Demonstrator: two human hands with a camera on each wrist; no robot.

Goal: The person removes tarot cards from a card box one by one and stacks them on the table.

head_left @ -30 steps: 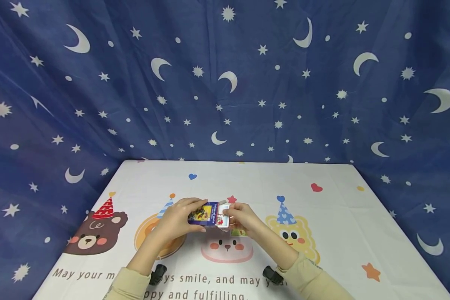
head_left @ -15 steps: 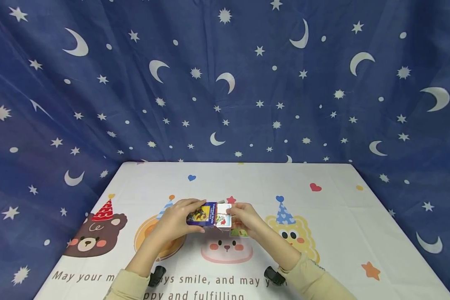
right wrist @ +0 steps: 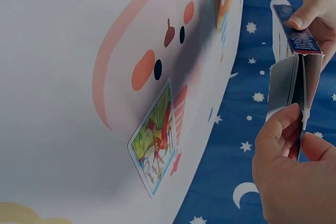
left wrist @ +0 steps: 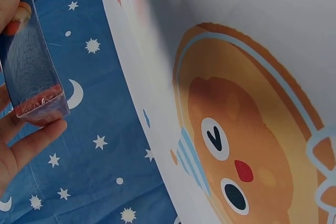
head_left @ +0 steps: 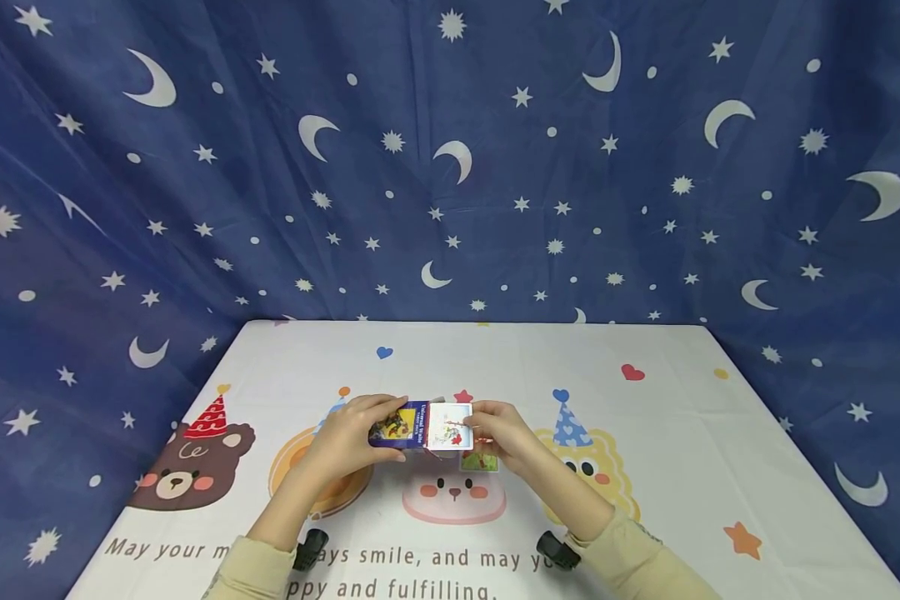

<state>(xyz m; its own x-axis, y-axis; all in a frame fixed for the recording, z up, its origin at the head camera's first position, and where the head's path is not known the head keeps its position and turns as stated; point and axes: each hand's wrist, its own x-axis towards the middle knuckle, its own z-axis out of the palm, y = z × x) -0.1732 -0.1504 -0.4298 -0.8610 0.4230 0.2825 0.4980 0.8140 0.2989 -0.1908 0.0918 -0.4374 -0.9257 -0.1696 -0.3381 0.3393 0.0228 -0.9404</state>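
In the head view, a purple-blue tarot card box with a yellow picture lies sideways in my left hand. My left thumb and fingers grip its sides. From the box's right end sticks a white-bordered card with a small red detail, pinched at its outer edge by my right hand. Seen from the right wrist, an open flap stands at the box mouth, near the right fingers. The left wrist view shows the box's clear-wrapped, dark end with fingers around it.
Below the hands, a single picture card lies on the white cartoon-print tablecloth. Behind the table hangs a blue curtain with moons and stars. Black wrist straps sit near both cuffs.
The white-bordered card has come farther out of the box as my right hand moved right. My left hand and the box have shifted slightly left.
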